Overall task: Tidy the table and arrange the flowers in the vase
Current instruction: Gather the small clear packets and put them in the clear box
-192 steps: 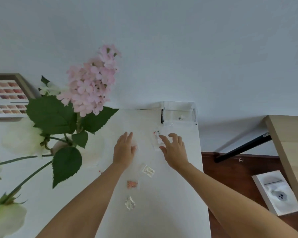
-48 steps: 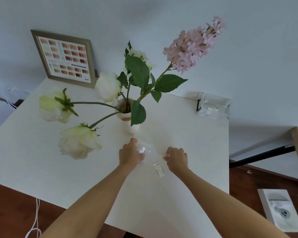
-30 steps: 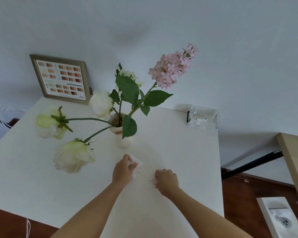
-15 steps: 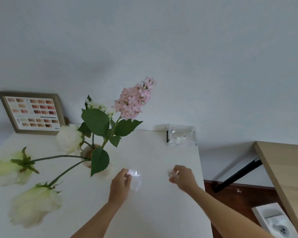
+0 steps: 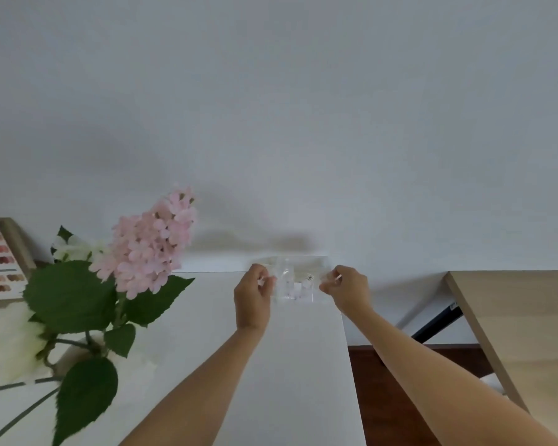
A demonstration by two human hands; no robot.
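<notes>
1. Both hands are raised at the far right corner of the worktop (image 5: pixel 303 365), over a clear box (image 5: pixel 295 284).
2. Left hand (image 5: pixel 252 300) is curled, fingertips pinched on a small clear packet (image 5: pixel 269 280); right hand (image 5: pixel 347 291) is pinched on another packet (image 5: pixel 331 278).
3. Packets are judged light, limp and slippery; an edge pinch suits them best, and crushing is unlikely.
4. Box contents are too small to tell; more packets are likely.
5. Flowers (image 5: pixel 149 249) stand at left, well apart from the hands; the vase is mostly hidden by leaves.
6. Stems are judged top-heavy and best gripped low.
</notes>
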